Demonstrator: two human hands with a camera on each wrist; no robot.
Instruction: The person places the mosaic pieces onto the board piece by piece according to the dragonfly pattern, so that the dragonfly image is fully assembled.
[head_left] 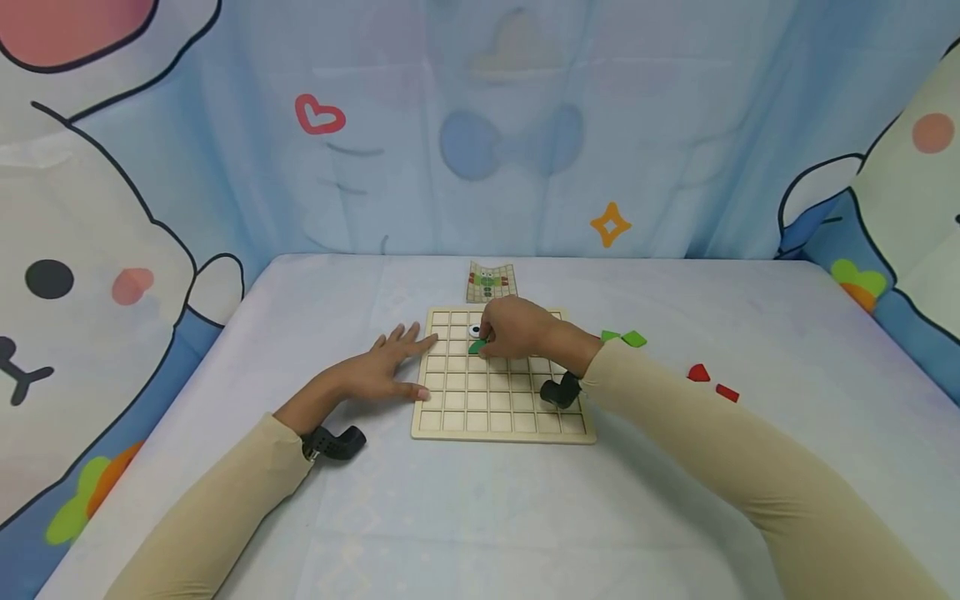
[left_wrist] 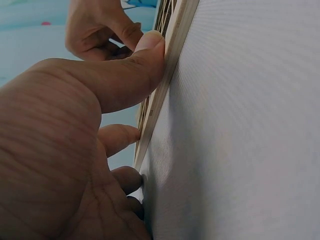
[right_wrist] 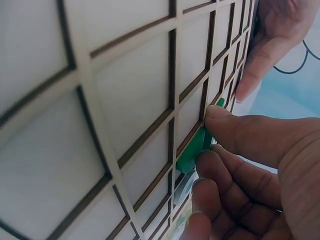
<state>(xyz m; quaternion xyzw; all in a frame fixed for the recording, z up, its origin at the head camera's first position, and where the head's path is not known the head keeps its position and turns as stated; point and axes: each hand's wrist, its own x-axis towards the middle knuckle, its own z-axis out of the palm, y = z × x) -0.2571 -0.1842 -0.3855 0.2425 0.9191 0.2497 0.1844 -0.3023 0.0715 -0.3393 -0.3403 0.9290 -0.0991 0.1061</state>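
Note:
A wooden grid board [head_left: 491, 423] with square cells lies on the table. My right hand [head_left: 517, 327] is over its upper middle and pinches a dark green leaf-shaped piece [right_wrist: 192, 151] between thumb and fingers, right at the cells. Just above that green piece, a white piece with a black dot like an eye [head_left: 475, 331] sits on the board, partly beside my knuckles. My left hand [head_left: 382, 367] is spread at the left side, its thumb and index fingertip touching the board's edge [left_wrist: 172, 62]. Cells under my right hand are hidden.
Behind the board lies a small card [head_left: 491, 283] printed with a grid picture. Right of the board are light green pieces [head_left: 633, 339], partly behind my sleeve, a red rounded piece [head_left: 698, 372] and a red rectangle [head_left: 727, 392]. A printed curtain [head_left: 517, 208] hangs behind the table.

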